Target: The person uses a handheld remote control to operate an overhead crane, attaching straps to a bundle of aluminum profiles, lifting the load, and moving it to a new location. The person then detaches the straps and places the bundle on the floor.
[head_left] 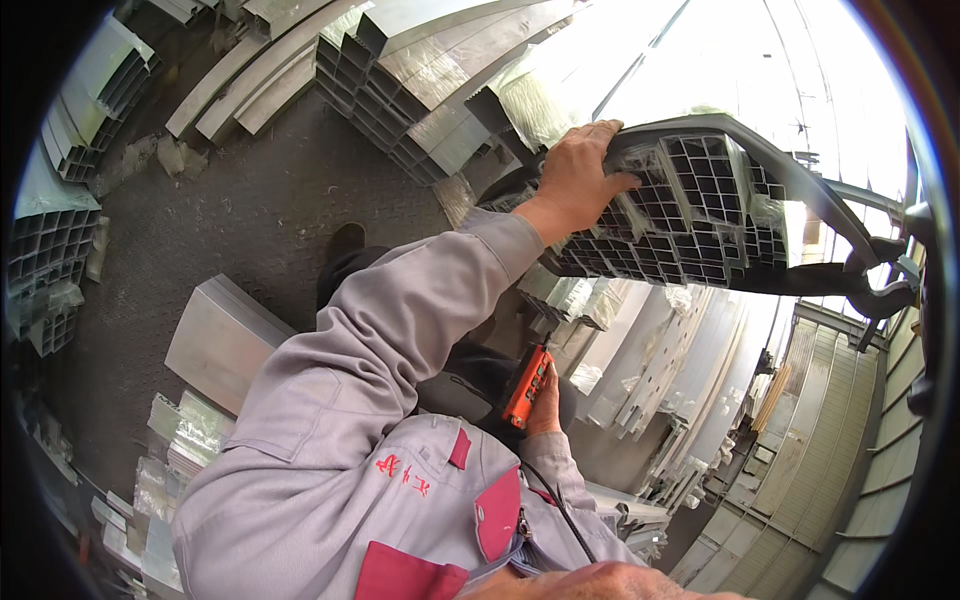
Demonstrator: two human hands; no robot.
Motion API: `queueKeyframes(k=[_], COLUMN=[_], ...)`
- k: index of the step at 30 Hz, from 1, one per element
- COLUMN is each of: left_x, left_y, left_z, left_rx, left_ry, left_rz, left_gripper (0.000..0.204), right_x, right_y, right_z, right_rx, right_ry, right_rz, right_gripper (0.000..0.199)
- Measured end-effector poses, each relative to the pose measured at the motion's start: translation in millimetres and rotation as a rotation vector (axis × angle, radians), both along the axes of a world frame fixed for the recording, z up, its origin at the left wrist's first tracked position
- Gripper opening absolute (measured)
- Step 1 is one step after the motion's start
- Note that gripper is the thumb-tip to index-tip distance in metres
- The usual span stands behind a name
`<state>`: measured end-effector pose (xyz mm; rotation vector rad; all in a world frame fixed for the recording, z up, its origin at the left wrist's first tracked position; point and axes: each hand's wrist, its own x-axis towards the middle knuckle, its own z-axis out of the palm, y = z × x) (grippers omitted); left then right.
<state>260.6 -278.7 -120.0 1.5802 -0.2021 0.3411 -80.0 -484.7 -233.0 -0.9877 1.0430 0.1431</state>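
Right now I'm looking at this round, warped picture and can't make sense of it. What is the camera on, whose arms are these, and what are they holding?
The picture comes from a wide fisheye camera worn on a person's head, looking down, so straight edges bend near the rim. The grey sleeves belong to that person.

The left hand rests flat on the end of a bundle of hollow metal profiles, which hangs in a dark sling strap above the ground.

The right hand grips an orange push-button controller with a cable running down from it.

Below lies a dark concrete floor, with more stacks of wrapped aluminium profiles all around.
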Motion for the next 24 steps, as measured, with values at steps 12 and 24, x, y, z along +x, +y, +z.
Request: queueKeyframes(k=[12, 24], left_x=[10, 14], left_y=[0, -9], left_z=[0, -23], left_rx=[-0.049, -0.009], left_ry=[0.1, 0.028], left_rz=[-0.096, -0.035], left_gripper=[0.049, 0.05], right_x=[-45, -62], right_y=[-24, -38], right_z=[2, -5], right_rx=[0.058, 0.348], right_ry=[-0.106, -0.27], right_rz=[-0.165, -0.156], right_gripper=[0.036, 0.044])
